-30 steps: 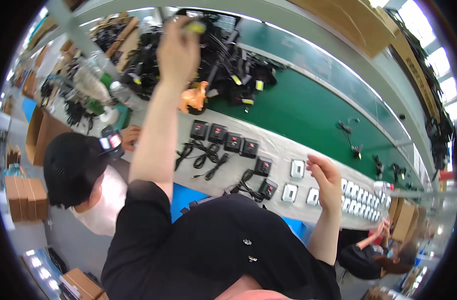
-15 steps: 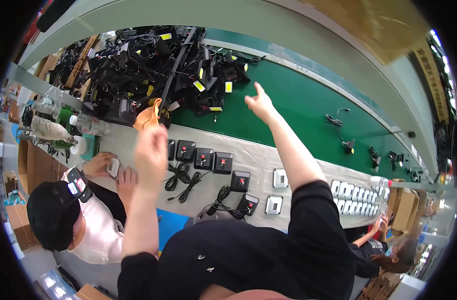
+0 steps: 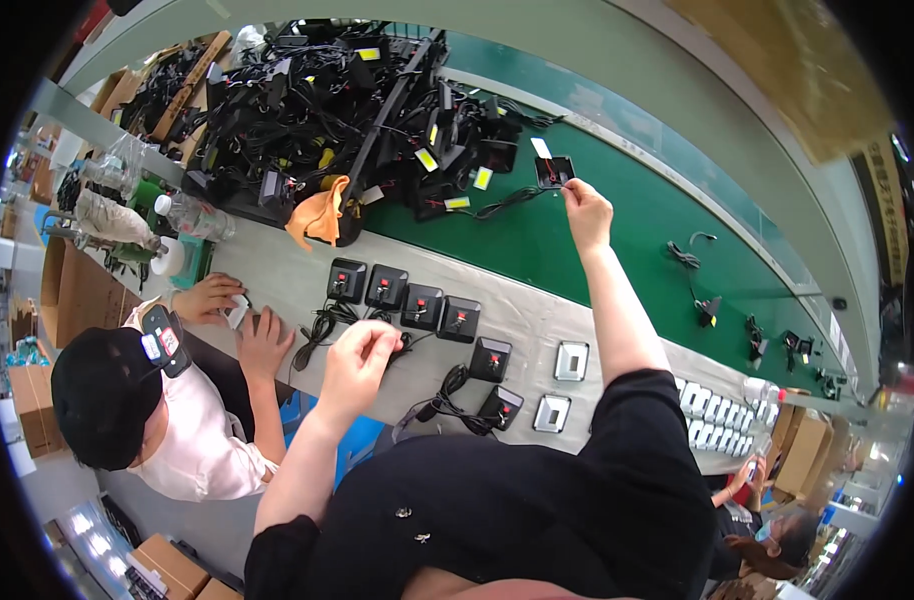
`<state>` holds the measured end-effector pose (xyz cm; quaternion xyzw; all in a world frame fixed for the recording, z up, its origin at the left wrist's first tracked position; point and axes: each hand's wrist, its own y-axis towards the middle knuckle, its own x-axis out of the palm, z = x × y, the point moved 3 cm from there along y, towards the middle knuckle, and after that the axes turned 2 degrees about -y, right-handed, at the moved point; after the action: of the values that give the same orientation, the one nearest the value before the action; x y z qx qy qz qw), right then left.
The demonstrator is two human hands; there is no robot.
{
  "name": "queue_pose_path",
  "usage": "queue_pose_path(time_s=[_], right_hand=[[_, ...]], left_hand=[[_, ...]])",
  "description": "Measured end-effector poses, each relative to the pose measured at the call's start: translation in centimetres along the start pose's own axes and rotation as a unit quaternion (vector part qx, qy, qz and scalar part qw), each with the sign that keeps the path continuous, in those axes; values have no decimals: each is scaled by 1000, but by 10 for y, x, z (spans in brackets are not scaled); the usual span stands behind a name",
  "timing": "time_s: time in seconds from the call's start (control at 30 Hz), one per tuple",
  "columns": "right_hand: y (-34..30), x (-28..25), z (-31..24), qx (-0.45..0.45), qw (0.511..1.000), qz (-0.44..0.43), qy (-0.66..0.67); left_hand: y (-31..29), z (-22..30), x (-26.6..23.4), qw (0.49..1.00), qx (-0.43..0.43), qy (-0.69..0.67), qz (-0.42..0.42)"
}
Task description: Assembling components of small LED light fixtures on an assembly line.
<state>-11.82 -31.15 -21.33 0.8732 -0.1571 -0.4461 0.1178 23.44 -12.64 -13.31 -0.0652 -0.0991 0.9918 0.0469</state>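
At the end of my outstretched right arm, my right hand (image 3: 589,215) pinches the near corner of a black square lamp housing (image 3: 551,174) over the green belt. Red wires show inside it, a pale panel (image 3: 542,148) stands at its far edge and a black cable (image 3: 507,203) trails left. My left hand (image 3: 360,366) is closed above the grey table, fingertips pressed together, with nothing visible in it. Beyond it several black square housings (image 3: 421,305) with red parts lie in a row, coiled cables (image 3: 327,325) beside them. An orange cloth (image 3: 319,213) lies near the belt's edge.
A big heap of black wired lamps (image 3: 297,110) fills the far left. Two silver square frames (image 3: 571,361) lie right of the housings, and rows of white frames (image 3: 717,405) farther right. Co-workers sit at left (image 3: 192,430) and right (image 3: 747,530). A clear bottle (image 3: 192,217) stands left.
My right hand has taken hold of a black lamp housing and drawn it out over the belt. My left hand has let go of the orange cloth and come nearer to me.
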Motion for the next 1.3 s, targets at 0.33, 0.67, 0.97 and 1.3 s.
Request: queue_pose_path(time_s=[0.33,0.67,0.97,1.3], right_hand=[[-112,-164,-215,-261,960,98,31],[-164,-194,-307,-243,953,-102,153],[-92,-184,-398,-421,883,-207,-7],[-108,-206,-396,-383,913,-137,26]], left_hand=[[20,108,63,889,-49,-360,-278],[-18,141,25,905,29,-308,-293],[-39,152,-7,955,88,-161,-234],[-29,127,-38,972,111,-154,-135]])
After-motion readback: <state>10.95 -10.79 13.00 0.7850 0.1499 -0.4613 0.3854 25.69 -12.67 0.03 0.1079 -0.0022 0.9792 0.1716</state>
